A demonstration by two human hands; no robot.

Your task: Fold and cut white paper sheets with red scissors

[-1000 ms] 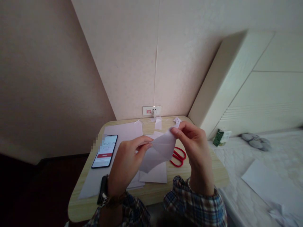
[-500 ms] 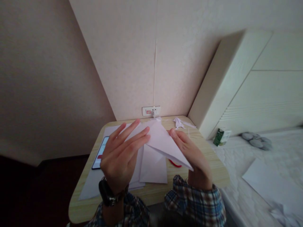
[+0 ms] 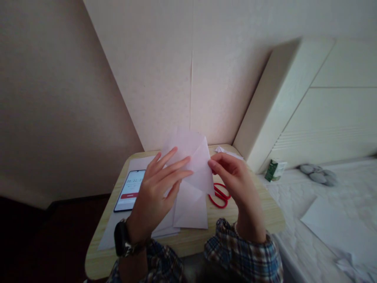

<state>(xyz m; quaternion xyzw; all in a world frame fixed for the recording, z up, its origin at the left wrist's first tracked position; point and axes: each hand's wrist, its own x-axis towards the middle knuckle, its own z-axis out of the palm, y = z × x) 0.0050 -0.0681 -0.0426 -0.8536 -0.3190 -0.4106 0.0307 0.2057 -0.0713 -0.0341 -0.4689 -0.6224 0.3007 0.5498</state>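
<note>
A creased white sheet of paper (image 3: 200, 169) is raised over the small table, its folds showing as faint lines. My right hand (image 3: 232, 173) pinches its right edge between thumb and fingers. Across its left part lie the stretched, spread fingers of my left hand (image 3: 160, 188), with a dark watch at the wrist. Below the raised sheet, another folded white piece of paper (image 3: 191, 212) rests on the table. Red-handled scissors (image 3: 220, 195) lie under and beside my right hand, their blades hidden.
A phone (image 3: 128, 192) with a lit timer screen lies on white sheets at the left of the wooden table (image 3: 100, 259). A small folded paper piece (image 3: 219, 149) sits at the back right. To the right, a bed holds a green-and-white carton (image 3: 275, 170) and more paper (image 3: 335, 228).
The triangular fold over the sheet has been opened out, and the sheet is raised. My right hand now pinches its right edge. More of the scissors and phone shows.
</note>
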